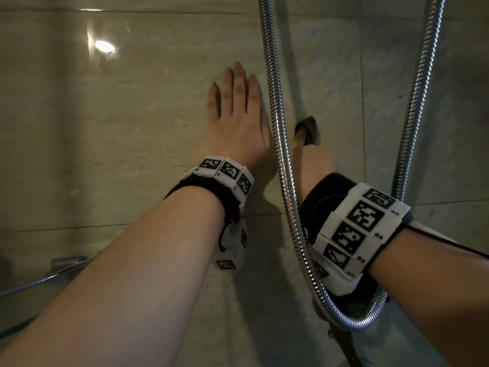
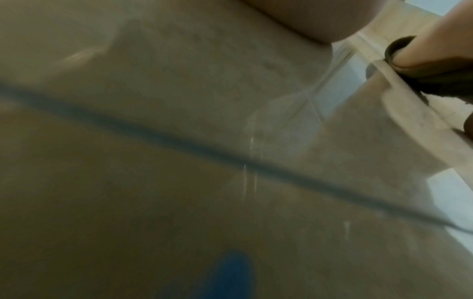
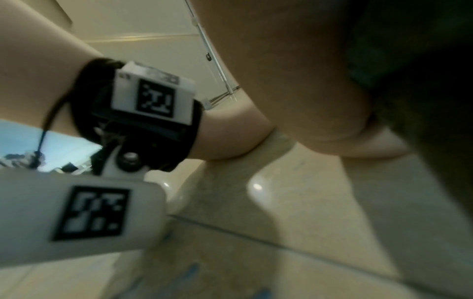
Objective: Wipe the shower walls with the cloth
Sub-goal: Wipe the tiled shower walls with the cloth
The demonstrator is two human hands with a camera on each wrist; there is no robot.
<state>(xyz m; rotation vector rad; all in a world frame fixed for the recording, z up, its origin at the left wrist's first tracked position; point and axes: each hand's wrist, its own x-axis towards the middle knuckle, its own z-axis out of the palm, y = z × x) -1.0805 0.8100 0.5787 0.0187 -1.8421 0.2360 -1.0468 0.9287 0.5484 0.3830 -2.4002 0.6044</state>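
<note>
The left hand is laid flat against the beige tiled shower wall at the centre of the head view, its fingers straight and spread, nothing held. The right hand is seen just right of it, behind a metal shower hose that hangs in a loop across the frame. A dark cloth is pressed to the wall under the right hand, at the corner where the two walls meet; how its fingers are curled cannot be told. Marker bands are worn on both wrists.
</note>
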